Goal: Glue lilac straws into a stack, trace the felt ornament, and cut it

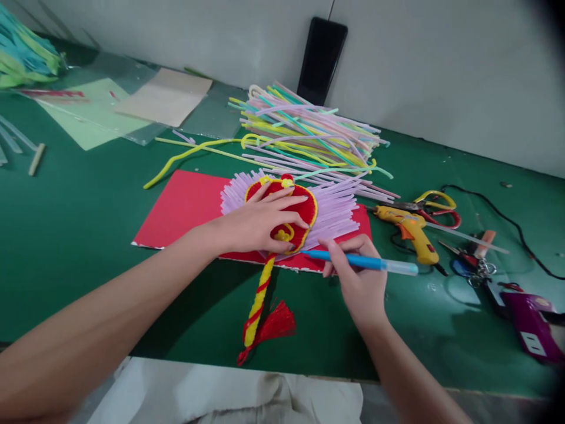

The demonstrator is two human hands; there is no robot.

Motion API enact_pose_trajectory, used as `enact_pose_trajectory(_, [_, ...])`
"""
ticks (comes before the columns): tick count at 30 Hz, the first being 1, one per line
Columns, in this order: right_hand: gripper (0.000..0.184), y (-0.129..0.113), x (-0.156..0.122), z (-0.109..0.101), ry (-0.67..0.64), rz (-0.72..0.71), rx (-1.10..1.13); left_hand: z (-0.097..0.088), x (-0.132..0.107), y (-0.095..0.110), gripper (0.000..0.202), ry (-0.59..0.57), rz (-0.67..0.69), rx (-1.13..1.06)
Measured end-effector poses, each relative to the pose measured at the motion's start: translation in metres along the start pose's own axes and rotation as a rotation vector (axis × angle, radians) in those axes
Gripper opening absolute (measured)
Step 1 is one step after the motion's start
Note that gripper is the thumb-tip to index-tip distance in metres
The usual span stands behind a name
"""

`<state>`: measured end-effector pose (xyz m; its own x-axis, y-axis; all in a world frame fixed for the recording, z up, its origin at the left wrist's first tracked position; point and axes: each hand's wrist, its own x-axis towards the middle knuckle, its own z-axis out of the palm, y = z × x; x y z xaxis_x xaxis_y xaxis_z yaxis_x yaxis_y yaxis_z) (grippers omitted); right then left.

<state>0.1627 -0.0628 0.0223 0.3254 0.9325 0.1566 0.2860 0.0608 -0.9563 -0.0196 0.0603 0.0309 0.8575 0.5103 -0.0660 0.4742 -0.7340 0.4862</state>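
My left hand [269,219] lies with spread fingers on a red fan [309,207] edged in yellow, pressing it against the red sheet. Yellow flowers decorate the fan. A yellow handle [259,297] wound with red points toward me, and a red tassel [279,322] hangs from its end. Lilac pipe cleaners [335,209] spread out beneath the fan on both sides. In my right hand [359,277] is a blue pen [362,261], its tip at the fan's lower right edge. Under everything lies the red sheet [180,206].
Behind the fan is a heap of coloured pipe cleaners [309,126]. A black phone [323,59] leans on the wall. To the right lie a yellow glue gun [415,232], scissors [441,209], keys [481,271] and a purple tool [532,324]. Paper sheets [165,97] lie back left.
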Motion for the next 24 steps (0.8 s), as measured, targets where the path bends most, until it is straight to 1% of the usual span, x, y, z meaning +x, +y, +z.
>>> enact_pose_trajectory(2, [0.025,0.003,-0.001,0.004,0.019,-0.006,0.04,-0.001,0.001,0.001,0.04,-0.003,-0.008,0.01])
enact_pose_trajectory(4, [0.027,0.007,0.001,0.008,0.015,-0.05,0.037,-0.001,0.001,0.002,0.039,-0.005,-0.013,0.015])
enact_pose_trajectory(8, [0.028,0.012,0.005,0.012,-0.03,-0.106,0.032,-0.001,0.001,0.002,0.039,0.001,-0.007,0.019])
enact_pose_trajectory(12, [0.029,0.014,0.004,0.012,-0.065,-0.117,0.014,0.0,0.0,0.0,0.04,0.01,0.006,0.025])
enact_pose_trajectory(16, [0.027,0.017,0.003,0.011,-0.033,-0.108,0.044,-0.001,0.0,0.001,0.039,0.003,0.003,0.025])
enact_pose_trajectory(19, [0.025,0.018,0.002,0.012,-0.059,-0.098,0.071,-0.001,0.001,0.001,0.04,-0.001,-0.005,0.025])
enact_pose_trajectory(24, [0.025,0.018,0.002,0.013,-0.03,-0.103,0.092,0.0,0.001,0.001,0.039,-0.009,-0.006,0.014])
